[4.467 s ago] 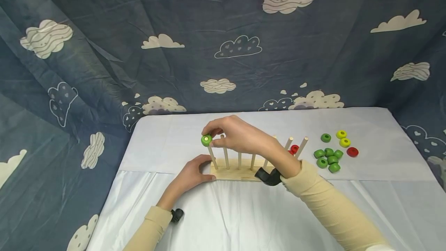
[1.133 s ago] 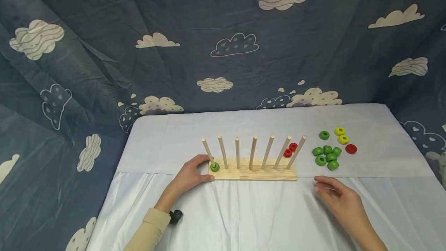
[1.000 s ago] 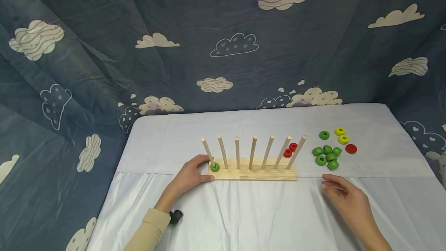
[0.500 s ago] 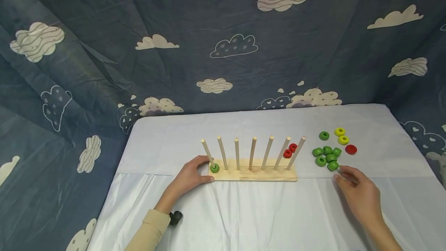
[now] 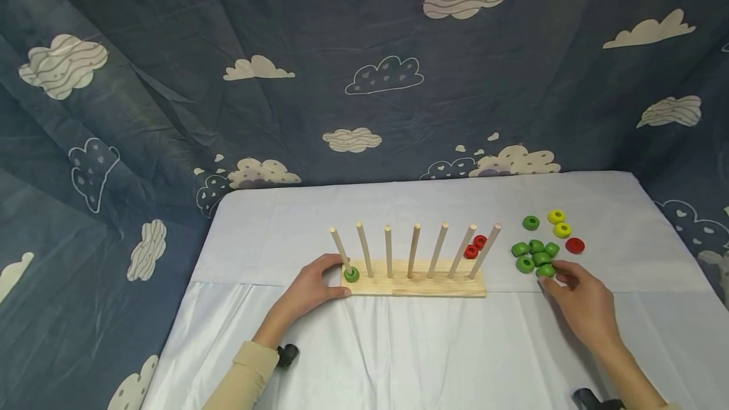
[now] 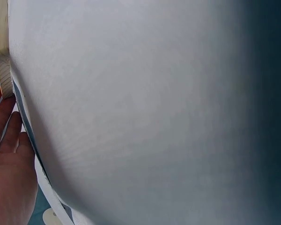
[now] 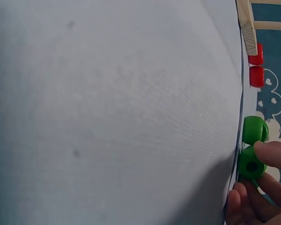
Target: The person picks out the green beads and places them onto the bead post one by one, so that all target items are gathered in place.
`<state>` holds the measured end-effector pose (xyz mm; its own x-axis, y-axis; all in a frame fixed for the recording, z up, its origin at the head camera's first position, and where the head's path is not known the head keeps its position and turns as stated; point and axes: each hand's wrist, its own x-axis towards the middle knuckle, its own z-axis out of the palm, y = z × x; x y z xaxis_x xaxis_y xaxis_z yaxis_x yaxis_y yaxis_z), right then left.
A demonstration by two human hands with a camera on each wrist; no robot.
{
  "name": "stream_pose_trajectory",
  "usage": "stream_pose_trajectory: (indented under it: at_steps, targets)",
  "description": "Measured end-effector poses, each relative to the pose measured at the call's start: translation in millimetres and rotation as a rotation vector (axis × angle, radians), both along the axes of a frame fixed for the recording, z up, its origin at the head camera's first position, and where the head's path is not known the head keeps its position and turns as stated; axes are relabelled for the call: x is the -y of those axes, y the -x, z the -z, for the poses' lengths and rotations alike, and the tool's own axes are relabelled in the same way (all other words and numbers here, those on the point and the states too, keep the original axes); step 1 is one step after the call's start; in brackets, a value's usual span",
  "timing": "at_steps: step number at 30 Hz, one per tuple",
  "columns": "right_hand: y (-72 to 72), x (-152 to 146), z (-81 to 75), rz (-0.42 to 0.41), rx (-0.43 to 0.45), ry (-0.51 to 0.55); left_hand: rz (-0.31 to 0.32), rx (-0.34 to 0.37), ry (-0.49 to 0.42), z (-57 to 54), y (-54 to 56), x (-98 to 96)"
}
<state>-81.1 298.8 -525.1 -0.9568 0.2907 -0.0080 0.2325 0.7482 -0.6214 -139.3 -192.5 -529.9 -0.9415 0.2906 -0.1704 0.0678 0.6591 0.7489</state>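
A wooden peg board (image 5: 438, 285) with a row of several upright pegs stands on the white-covered table. One green bead (image 5: 351, 275) sits at the foot of its leftmost peg. My left hand (image 5: 310, 286) holds the board's left end, thumb at the front and fingers behind; the left wrist view shows fingertips at the end grain (image 6: 5, 77). At the right, my right hand (image 5: 586, 299) pinches a green bead (image 7: 251, 162) between thumb and fingers, at the front of a cluster of green beads (image 5: 524, 264).
Behind the board's right end lie two red beads (image 5: 471, 252). Farther right are a lone green bead (image 5: 531, 223), two yellow beads (image 5: 562, 229) and a red one (image 5: 575, 245). A dark cloud-patterned cloth (image 5: 307, 112) hangs behind the table.
The green bead carried to the leftmost peg has gone down to its foot. My right hand has moved right to the green cluster and taken hold of its front bead. The left hand has stayed.
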Motion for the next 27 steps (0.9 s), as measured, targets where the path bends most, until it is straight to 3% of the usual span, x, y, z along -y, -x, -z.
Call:
stream_pose_trajectory:
  at_steps: [13,27]
  targets:
    - [1.5,0,3.2,-0.005,-0.028,-0.011,0.0,0.001,-0.012,-1.2,1.5,0.1]
    - [-8.2,9,0.5,0.07,-0.039,0.093,0.002,0.004,-0.028,0.2,0.7,0.2]
